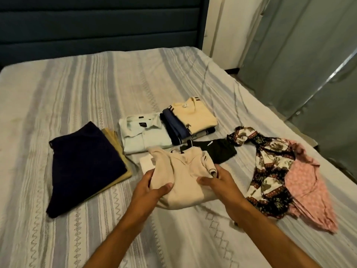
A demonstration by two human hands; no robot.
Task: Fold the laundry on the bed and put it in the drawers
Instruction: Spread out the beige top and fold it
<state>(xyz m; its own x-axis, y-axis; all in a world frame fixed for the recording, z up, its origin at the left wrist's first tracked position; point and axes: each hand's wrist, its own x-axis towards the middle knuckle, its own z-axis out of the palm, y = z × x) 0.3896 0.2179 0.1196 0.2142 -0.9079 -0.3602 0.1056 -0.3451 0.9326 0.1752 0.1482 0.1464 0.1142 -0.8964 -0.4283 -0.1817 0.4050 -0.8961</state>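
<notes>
Hands, two, on one beige top

Striped grey-white woven bedspread: matt cloth, raised zigzag texture. Folded beige knit top: soft matt fabric, fine rib. Folded navy trousers: dense matt cloth. Pale mint collared shirt: smooth crisp cloth. Floral black-white garment: thin printed cloth, slight sheen. Dark blue padded headboard: matt upholstery. Grey-green curtain: smooth drape.
</notes>
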